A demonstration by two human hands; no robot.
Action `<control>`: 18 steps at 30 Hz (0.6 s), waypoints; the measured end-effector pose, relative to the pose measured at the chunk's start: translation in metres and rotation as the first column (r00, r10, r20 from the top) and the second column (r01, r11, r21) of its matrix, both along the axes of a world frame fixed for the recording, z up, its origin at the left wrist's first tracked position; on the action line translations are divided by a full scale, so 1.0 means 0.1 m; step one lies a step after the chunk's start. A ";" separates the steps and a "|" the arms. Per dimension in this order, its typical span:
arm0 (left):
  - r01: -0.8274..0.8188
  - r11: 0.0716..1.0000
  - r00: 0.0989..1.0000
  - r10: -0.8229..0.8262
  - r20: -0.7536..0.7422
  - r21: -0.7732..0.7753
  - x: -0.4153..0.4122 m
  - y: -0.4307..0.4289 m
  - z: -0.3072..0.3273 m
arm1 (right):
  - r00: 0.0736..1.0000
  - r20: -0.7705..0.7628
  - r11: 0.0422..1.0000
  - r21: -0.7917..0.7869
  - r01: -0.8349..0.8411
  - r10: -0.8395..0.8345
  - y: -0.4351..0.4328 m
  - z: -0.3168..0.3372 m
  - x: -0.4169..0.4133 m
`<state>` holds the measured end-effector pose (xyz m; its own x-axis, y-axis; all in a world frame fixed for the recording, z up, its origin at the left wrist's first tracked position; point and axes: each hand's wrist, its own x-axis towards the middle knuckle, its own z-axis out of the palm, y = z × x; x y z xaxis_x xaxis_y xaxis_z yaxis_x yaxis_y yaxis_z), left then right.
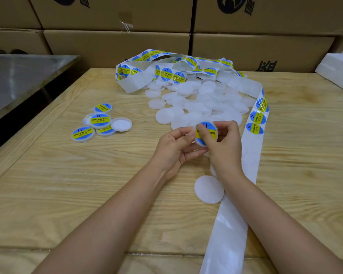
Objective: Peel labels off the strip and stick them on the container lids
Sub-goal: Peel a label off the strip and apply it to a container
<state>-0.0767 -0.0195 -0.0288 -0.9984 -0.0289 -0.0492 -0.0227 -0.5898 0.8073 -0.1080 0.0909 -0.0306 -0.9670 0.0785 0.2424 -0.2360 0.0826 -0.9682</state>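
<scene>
While both hands hover above the pale wooden tabletop (87, 184), left hand (172, 149) and right hand (220, 143) pinch one round white plastic lid (206, 133) bearing a blue-yellow label. White backing strip (236, 214) runs under the right forearm; unlabelled lid pile (202, 103) beyond; labelled lids (99, 121) left.

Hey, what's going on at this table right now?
A person is labelling plastic lids. Both hands hold one lid above the wooden table: the left hand steadies it while the right hand presses a blue and yellow label onto it. Finished lids lie in a small group to the left, a pile of blank lids sits behind, and the label strip runs down the right side.
</scene>
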 end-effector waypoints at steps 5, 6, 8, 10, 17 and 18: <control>-0.052 0.997 0.999 0.051 0.019 0.061 -0.03 -0.07 0.00 | 0.992 -0.041 0.989 0.092 -0.114 0.118 -0.01 -0.02 0.04; -0.057 0.996 0.998 0.056 0.021 0.075 -0.03 -0.09 -0.01 | 0.988 -0.061 0.984 0.116 -0.134 0.141 0.00 -0.02 0.05; -0.060 0.994 0.998 0.057 0.030 0.086 -0.03 -0.13 0.00 | 0.981 -0.097 0.975 0.168 -0.148 0.166 0.03 -0.01 0.06; -0.044 0.996 0.999 0.042 0.033 0.083 -0.03 -0.15 0.00 | 0.977 -0.127 0.975 0.165 -0.148 0.170 0.06 -0.01 0.05; 0.011 1.000 1.000 -0.011 0.021 0.012 -0.02 -0.12 0.01 | 0.976 -0.189 0.987 0.139 -0.083 0.109 0.12 0.01 -0.03; 0.014 1.000 1.000 -0.014 0.017 0.006 -0.02 -0.11 0.01 | 0.977 -0.191 0.988 0.139 -0.065 0.091 0.13 0.00 -0.04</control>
<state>-0.0787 -0.0307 -0.0274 -0.9977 -0.0148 -0.0663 -0.0445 -0.5941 0.8032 -0.1115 0.1036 -0.0303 -0.9015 -0.0406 0.4310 -0.4309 0.1796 -0.8843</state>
